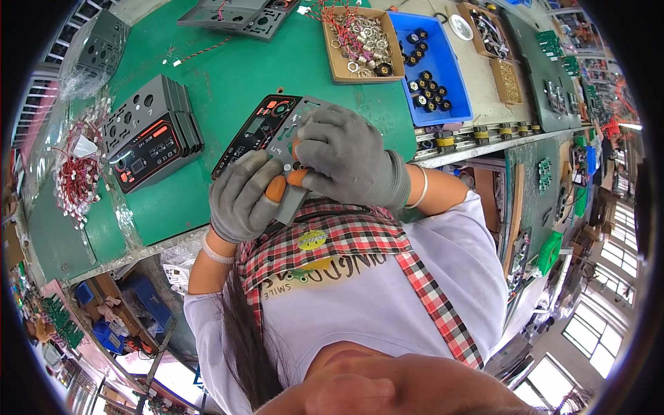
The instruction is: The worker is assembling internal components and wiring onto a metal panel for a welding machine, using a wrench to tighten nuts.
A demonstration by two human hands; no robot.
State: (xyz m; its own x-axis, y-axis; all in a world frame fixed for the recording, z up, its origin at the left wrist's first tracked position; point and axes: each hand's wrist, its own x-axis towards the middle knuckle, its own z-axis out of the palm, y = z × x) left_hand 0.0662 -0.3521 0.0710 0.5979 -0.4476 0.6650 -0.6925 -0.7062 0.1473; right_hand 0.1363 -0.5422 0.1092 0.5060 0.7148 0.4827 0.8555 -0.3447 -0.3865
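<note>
A grey metal front panel with a black printed face (pixel 257 131) lies tilted in front of me, near the front edge of the green table. My left hand (pixel 243 197), in a grey glove with an orange fingertip cover, is closed on the panel's near side. Over the panel's grey, hole-cut part, my right hand (pixel 349 152) has its fingers bent together in a pinch, orange covers on its fingertips. What those fingers hold, if anything, is hidden by the glove.
Left on the green table (pixel 214 76) stand stacked similar panels (pixel 149 135), beside bundled red-and-white wires (pixel 76 173). At the back, a cardboard box (pixel 346 78) holds nuts and washers. A blue bin (pixel 444 59) holds black round parts. More panels (pixel 238 17) lie at the far edge.
</note>
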